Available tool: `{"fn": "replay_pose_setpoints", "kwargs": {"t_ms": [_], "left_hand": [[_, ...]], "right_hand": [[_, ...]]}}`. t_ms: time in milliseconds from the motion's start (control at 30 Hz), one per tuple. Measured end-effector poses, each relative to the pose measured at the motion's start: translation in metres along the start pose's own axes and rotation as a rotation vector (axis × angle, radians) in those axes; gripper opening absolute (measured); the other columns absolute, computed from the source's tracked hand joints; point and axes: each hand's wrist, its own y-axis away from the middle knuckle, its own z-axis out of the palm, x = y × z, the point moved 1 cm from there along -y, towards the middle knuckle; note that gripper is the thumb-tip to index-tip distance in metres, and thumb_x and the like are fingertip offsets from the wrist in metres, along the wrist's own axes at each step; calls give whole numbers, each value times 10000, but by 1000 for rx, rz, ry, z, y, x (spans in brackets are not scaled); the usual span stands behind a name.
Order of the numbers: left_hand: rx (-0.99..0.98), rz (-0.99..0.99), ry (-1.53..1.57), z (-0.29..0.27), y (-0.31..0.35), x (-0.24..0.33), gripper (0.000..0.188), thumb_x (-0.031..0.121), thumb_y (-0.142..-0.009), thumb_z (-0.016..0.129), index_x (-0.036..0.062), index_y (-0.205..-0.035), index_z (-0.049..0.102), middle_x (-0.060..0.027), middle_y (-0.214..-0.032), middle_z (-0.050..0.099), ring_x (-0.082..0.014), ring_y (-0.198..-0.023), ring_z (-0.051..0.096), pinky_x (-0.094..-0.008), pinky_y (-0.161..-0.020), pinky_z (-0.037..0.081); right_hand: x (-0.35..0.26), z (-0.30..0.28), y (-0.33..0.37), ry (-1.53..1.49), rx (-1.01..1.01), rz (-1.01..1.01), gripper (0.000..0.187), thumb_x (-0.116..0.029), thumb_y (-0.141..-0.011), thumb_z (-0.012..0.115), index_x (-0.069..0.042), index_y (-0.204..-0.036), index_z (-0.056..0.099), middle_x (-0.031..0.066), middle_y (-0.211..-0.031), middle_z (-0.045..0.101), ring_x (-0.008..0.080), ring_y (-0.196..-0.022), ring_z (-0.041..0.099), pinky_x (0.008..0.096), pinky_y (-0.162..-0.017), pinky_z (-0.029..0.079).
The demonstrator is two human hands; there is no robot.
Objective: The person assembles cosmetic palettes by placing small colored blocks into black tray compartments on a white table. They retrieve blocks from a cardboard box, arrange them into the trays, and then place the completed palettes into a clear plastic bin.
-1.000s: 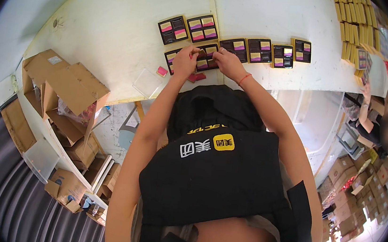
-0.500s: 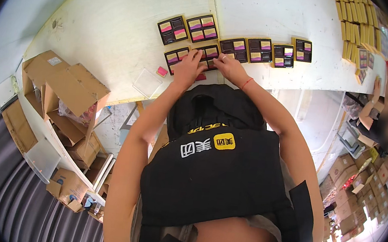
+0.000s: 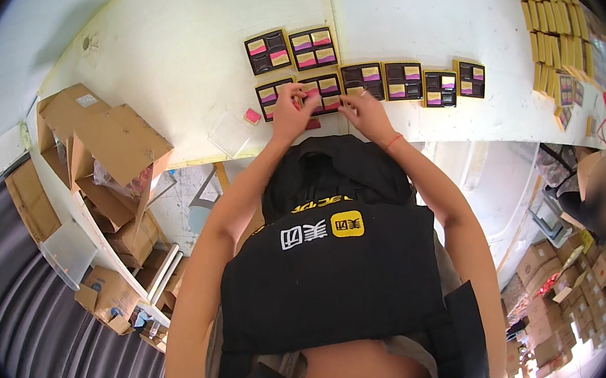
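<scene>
Black and gold-edged, a tray (image 3: 319, 77) of small pink, purple and gold packets (image 3: 327, 86) sits at the upper centre of the frame; the left hand (image 3: 294, 111) curls over its left side, reddish pink showing among the fingers; the right hand (image 3: 367, 114), apart from it, bends its fingertips near the right edge; whether either grips anything I cannot tell; a loose pink packet (image 3: 252, 116) lies farther left.
</scene>
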Motion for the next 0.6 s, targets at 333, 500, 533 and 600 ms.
{"fn": "replay_pose_setpoints", "kwargs": {"t_ms": [333, 500, 533, 600], "left_hand": [[-453, -411, 1206, 13, -10, 62, 311, 58, -925, 521, -13, -1228, 537, -125, -1143, 601, -226, -1042, 609, -391, -973, 494], [-588, -495, 1311, 26, -22, 40, 221, 40, -903, 560, 15, -1123, 572, -90, -1003, 617, -199, -912, 618, -369, -868, 536], [-597, -523, 1318, 29, -23, 41, 203, 39, -901, 562, 19, -1103, 576, -84, -983, 619, -194, -888, 618, -368, -847, 541], [-559, -572, 1534, 33, -22, 44, 226, 56, -905, 509, -12, -1116, 554, -152, -1085, 612, -291, -1044, 606, -424, -976, 490]], "right_hand": [[9, -58, 22, -1321, 224, 479, 419, 10, -903, 582, -27, -1305, 469, 128, -1211, 584, 206, -1066, 610, 304, -907, 511], [10, -64, 23, -1335, 218, 544, 362, -7, -890, 616, -21, -1238, 517, 108, -1105, 656, 169, -999, 644, 292, -867, 528], [12, -64, 24, -1336, 207, 567, 330, -29, -899, 612, -29, -1221, 540, 96, -1103, 660, 156, -997, 642, 287, -856, 527], [17, -64, 27, -1338, 181, 610, 273, -74, -917, 605, -47, -1188, 585, 71, -1097, 667, 129, -993, 636, 277, -832, 525]]}}
